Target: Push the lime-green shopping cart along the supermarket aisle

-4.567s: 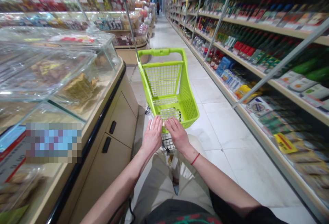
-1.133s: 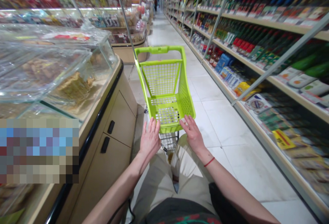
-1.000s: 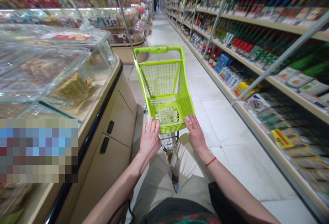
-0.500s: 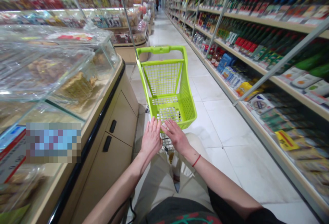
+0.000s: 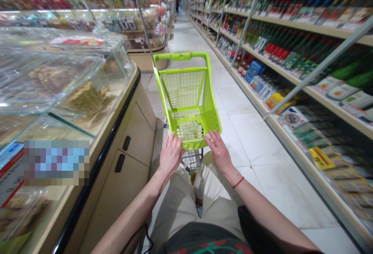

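A bright green shopping cart (image 5: 212, 118) stands straight in front of me on the floor, with nothing visible in its basket. My left hand (image 5: 171, 152) holds the near left corner of the rim, fingers over the edge and thumb low against the near wall. At the near right corner, my right hand (image 5: 220, 153) has its fingers hooked over the rim, their tips partly hidden. A red cord bracelet (image 5: 238, 183) circles my right wrist. The cart's upper handle (image 5: 181, 56) is at the far end, untouched.
Glass food cases (image 5: 112, 69) on a wooden cabinet (image 5: 135, 129) line the left, close to the cart. Long shelves (image 5: 279, 71) of bottles and packs run along the right, with a slanted metal bar. A tiled aisle (image 5: 241, 133) leads to a distant person (image 5: 176, 3).
My right hand has moved right along the near rim, away from my left hand, to the right corner. My left hand and the cart have hardly moved in view.
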The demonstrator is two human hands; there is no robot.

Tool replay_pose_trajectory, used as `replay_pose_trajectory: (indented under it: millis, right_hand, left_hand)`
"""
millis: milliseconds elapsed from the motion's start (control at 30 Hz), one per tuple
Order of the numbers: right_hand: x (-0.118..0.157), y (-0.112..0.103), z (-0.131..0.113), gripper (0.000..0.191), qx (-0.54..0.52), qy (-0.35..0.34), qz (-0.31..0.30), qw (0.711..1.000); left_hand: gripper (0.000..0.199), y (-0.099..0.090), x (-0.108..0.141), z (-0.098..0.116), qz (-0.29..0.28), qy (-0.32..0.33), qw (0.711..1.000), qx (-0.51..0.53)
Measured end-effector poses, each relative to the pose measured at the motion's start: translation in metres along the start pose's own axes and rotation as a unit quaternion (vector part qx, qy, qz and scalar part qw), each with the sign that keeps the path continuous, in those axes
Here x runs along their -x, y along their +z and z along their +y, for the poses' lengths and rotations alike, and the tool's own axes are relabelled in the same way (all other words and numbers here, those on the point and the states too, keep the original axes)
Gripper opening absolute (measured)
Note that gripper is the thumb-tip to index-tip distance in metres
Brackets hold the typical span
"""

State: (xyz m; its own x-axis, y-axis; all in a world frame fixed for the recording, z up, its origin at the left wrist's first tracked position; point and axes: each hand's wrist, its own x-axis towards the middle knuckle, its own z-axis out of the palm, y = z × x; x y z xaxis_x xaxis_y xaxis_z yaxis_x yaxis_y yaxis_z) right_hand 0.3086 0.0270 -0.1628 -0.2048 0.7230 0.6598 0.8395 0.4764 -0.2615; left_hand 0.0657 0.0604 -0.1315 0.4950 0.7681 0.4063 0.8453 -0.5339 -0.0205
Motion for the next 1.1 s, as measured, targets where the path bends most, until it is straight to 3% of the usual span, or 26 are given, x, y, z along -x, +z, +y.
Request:
replay_pose_trajectory:
  millis: [333,500,600,700,800,967,1100]
  right_hand:
    - [-0.032,0.038,-0.053,0.06,-0.034,-0.082,-0.035,0.995]
    - [-0.019,0.02,-0.029,0.066,-0.008,-0.083,-0.035,0.996]
    - [-0.006,0.0,-0.004,0.078,0.014,-0.043,-0.031,0.998]
    - [0.001,-0.007,0.004,0.086,0.027,-0.01,-0.012,1.0]
    - [-0.003,0.005,-0.014,0.083,0.019,-0.004,-0.005,1.0]
    - [-0.021,0.039,-0.062,0.062,-0.015,-0.063,-0.027,0.998]
    - [-0.024,0.041,-0.065,0.056,-0.016,-0.084,-0.037,0.996]
  left_hand:
    - [0.01,0.007,-0.008,-0.015,0.062,0.058,0.996,0.037]
    - [0.013,0.01,-0.007,-0.02,0.065,0.071,0.994,0.041]
    - [0.013,0.011,-0.007,-0.021,0.07,0.071,0.994,0.041]
    - [0.013,0.014,-0.007,-0.019,0.081,0.069,0.993,0.041]
    - [0.014,0.014,-0.007,-0.017,0.086,0.064,0.993,0.043]
    - [0.017,0.012,-0.006,-0.016,0.088,0.053,0.994,0.045]
    - [0.019,0.01,-0.005,-0.018,0.082,0.049,0.994,0.046]
